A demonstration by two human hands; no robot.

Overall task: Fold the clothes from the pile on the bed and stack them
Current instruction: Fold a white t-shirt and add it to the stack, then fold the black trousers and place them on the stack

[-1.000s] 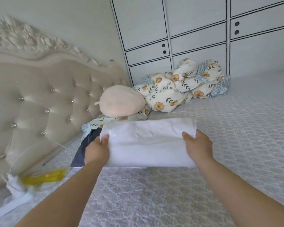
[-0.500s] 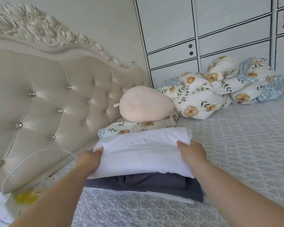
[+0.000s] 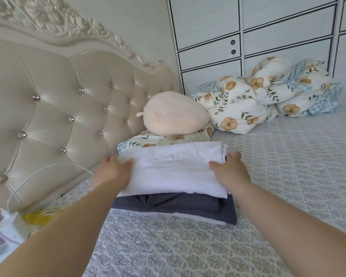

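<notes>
A folded white garment lies on top of a stack near the headboard. Under it sits a folded dark grey garment, and a thin white layer shows beneath that at the stack's front right. My left hand holds the white garment's left end, thumb on top and fingers hidden beneath it. My right hand holds its right end the same way, thumb on top and fingers around the edge.
The tufted headboard stands close on the left. A pink plush cushion rests on a floral pillow just behind the stack. A bundled floral quilt lies by the white cabinet. White cable and yellow packet lie at the lower left.
Both hands carried the white garment left toward the headboard and set it onto the dark grey garment. The view has turned left with them.
</notes>
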